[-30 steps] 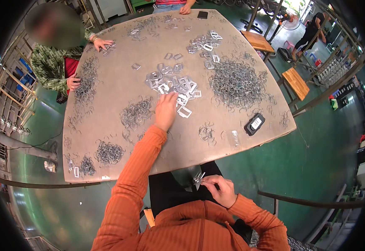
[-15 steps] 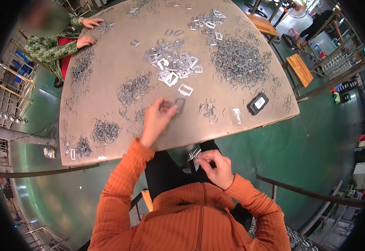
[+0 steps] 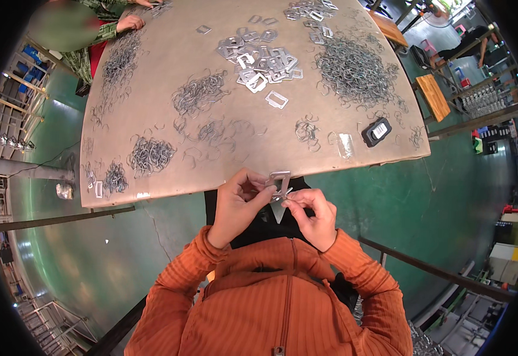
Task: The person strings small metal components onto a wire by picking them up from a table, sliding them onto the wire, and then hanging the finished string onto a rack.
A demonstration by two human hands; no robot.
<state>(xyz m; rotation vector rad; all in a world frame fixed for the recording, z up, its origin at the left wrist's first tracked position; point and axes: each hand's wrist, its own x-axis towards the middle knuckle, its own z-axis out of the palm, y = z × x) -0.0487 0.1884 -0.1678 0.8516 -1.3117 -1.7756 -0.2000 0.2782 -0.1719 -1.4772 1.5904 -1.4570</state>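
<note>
In front of my body, just off the table's near edge, my left hand (image 3: 240, 203) pinches a flat rectangular metal frame (image 3: 280, 177) with an open middle. My right hand (image 3: 316, 217) meets it there, thumb and finger closed on a small shiny metal piece (image 3: 289, 193) at the frame's lower edge. Fingers partly hide that piece, and its exact shape cannot be made out. Below both hands a pointed grey metal tip (image 3: 279, 213) shows above my dark trousers. Similar metal frames (image 3: 271, 64) lie heaped on the table, with one single frame (image 3: 276, 99) nearer me.
Piles of bent wire hooks (image 3: 357, 71) cover parts of the brown table (image 3: 170, 65), with smaller heaps (image 3: 151, 155) near its left front. A black case with a white label (image 3: 377, 132) lies at right. Across the far left corner, a co-worker's hand (image 3: 130, 24) rests near more wire pieces.
My left hand has come back from the table toward my body, bringing a metal frame to my right hand. My right hand has risen slightly. The view has shifted a little.
</note>
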